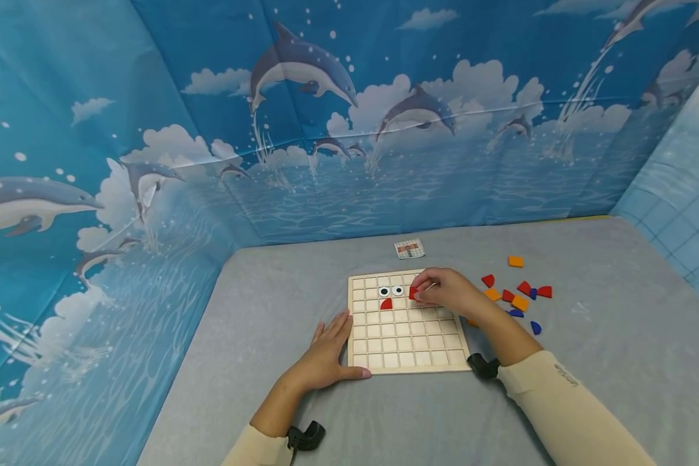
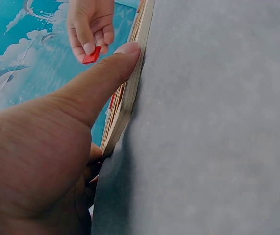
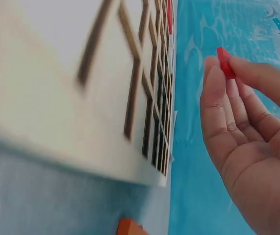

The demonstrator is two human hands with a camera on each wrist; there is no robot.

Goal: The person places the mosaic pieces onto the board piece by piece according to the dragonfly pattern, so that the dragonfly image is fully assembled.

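Note:
A square wooden grid board (image 1: 408, 343) lies on the grey cloth. Over its upper right part, my right hand (image 1: 445, 290) pinches a red piece (image 3: 225, 62) between thumb and index finger. The held piece hangs above the grid, apart from it. My left hand (image 1: 325, 353) steadies the board at its near left corner, with the thumb (image 2: 115, 66) against the front edge and the fingers along the left side. Two round white eye pieces (image 1: 391, 291) sit side by side in the grid. Just below them is a red quarter-circle piece (image 1: 387, 303).
Right of the board lie loose red, orange and blue pieces, among them an orange square (image 1: 515, 261) and a blue half-round piece (image 1: 536, 328). A small pattern card (image 1: 410, 248) lies behind the board. A dolphin-print backdrop (image 1: 349, 181) rises behind the table.

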